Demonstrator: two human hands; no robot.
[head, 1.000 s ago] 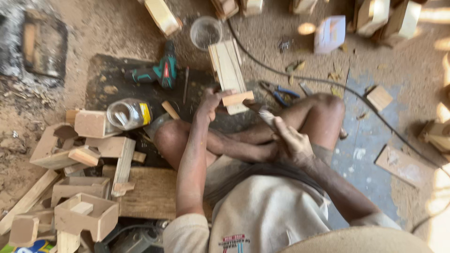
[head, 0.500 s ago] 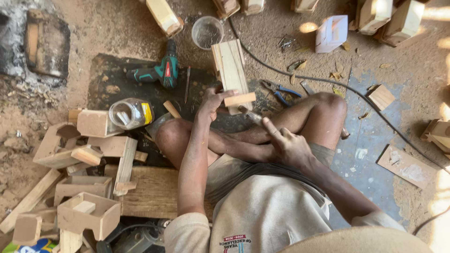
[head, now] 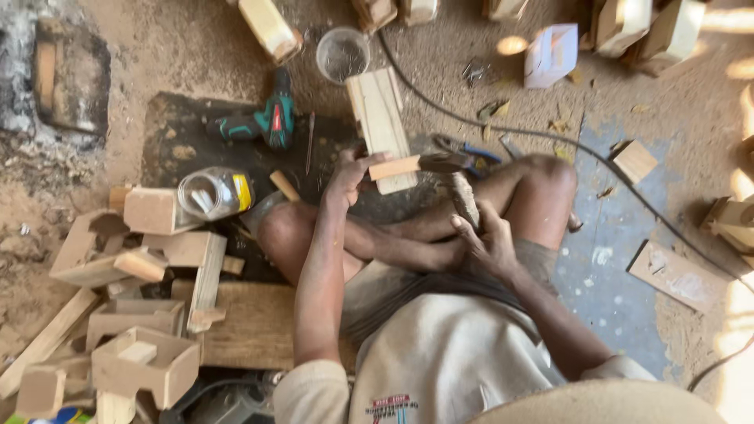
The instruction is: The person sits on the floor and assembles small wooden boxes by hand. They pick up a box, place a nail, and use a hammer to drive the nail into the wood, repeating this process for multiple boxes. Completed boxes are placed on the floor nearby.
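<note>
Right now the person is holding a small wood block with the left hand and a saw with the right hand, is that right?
Not quite. The head view shows the right hand gripping a hammer, not a saw. The rest holds: the left hand is holding the small wood block.

The small wooden block (head: 395, 167) is pale, short and rectangular, lying almost level across the near end of the long plank (head: 379, 124). That plank is light wood, grooved lengthwise, flat on the dark mat and running away from me. The hammer (head: 454, 177) has a dark head touching the block's right end, its worn handle slanting back toward me.
</note>
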